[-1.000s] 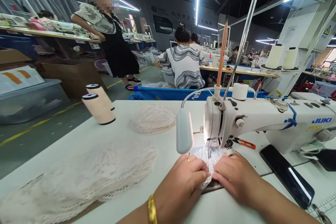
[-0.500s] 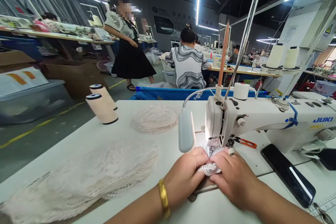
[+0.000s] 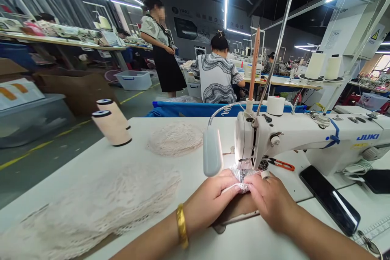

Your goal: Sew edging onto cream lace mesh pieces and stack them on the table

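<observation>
A small piece of white lace (image 3: pixel 243 187) lies under the needle area of a white sewing machine (image 3: pixel 292 130). My left hand (image 3: pixel 217 191), with a gold bangle on the wrist, pinches the lace from the left. From the right, my right hand (image 3: pixel 268 195) grips the same piece, its fingers close to the presser foot (image 3: pixel 243 174). Both thumbs meet near the lace's front edge, and the fingertips are partly hidden. A grey lamp head (image 3: pixel 212 151) hangs just left of the needle, lighting the spot.
Lace pieces are heaped in a large pile (image 3: pixel 100 203) and a round pile (image 3: pixel 176 139) on the left. Thread cones (image 3: pixel 112 126) stand behind them. Orange thread snips (image 3: pixel 282 164) and a black phone (image 3: pixel 330 199) lie right of my hands. Two co-workers (image 3: pixel 216 73) are beyond the table.
Less lace shows between my hands, and its front edge has moved toward the needle. My left thumb now lies straighter along it. The standing co-worker has moved right, closer to the seated one.
</observation>
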Tool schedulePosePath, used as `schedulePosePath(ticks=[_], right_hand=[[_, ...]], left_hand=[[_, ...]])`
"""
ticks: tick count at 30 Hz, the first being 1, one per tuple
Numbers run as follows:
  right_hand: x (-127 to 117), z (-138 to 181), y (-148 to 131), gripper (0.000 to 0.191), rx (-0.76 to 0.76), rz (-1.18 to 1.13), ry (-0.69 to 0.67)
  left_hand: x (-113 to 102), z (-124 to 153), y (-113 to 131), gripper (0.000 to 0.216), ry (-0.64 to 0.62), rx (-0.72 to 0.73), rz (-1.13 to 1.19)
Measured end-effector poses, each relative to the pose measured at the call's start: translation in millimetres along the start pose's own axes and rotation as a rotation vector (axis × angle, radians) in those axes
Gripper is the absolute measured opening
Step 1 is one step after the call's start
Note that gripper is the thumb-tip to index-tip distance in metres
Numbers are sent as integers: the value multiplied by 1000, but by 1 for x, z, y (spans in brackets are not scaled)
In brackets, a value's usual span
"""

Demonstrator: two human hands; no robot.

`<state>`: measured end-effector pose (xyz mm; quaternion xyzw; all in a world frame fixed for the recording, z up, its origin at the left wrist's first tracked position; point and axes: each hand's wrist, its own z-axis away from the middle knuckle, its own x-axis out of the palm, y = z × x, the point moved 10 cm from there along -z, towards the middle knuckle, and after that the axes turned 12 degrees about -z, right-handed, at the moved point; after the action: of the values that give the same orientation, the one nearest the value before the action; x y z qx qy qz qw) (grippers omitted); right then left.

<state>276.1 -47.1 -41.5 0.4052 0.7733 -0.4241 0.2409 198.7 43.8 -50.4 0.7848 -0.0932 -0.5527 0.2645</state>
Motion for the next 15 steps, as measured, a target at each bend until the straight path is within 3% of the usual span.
schedulePosePath(ticks=[7, 11, 15], right_hand=[[10, 19, -14, 20, -133, 2, -189], [8, 22, -15, 19, -147, -3, -189], [8, 19, -10, 19, -104, 28, -191]], left_hand=[[0, 30, 29, 22, 24, 252, -245], [-1, 38, 37, 25, 78, 279, -310], [2, 37, 29, 30, 101, 209, -348]])
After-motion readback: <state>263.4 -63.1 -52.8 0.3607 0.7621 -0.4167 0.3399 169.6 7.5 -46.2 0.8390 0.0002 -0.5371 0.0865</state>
